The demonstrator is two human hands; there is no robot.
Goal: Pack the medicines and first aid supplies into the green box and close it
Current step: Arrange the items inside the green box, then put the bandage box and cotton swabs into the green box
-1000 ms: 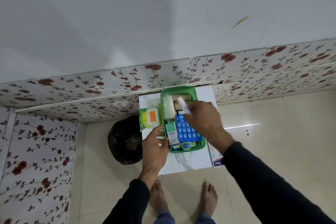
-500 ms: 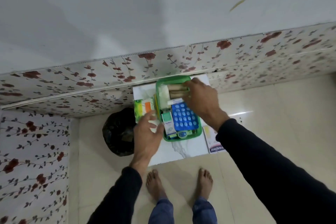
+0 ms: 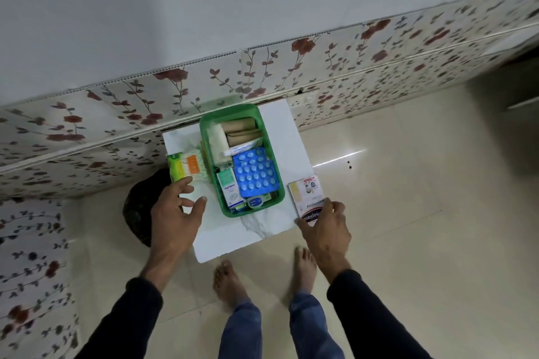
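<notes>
The green box (image 3: 207, 137) stands open on a small white marble-top table (image 3: 262, 230). Inside lie a blue blister pack (image 3: 255, 172), brown bandage rolls (image 3: 239, 127), white gauze (image 3: 218, 143), a white tube (image 3: 242, 149) and a small green-and-white carton (image 3: 229, 188). Left of the box lies a clear green-edged packet of cotton buds (image 3: 186, 167); my left hand (image 3: 176, 213) hovers just below it, fingers spread, holding nothing. My right hand (image 3: 325, 230) rests its fingers on the near end of a white plaster box (image 3: 306, 192) at the table's right edge.
A black bag (image 3: 140, 204) sits on the floor left of the table. The floral-patterned wall (image 3: 291, 67) runs right behind the table. My bare feet (image 3: 230, 285) stand on the cream tiles just below it.
My right hand left the inside of the green box and came down to the plaster box on the right. The white tube now lies in the box. My left hand drew back slightly.
</notes>
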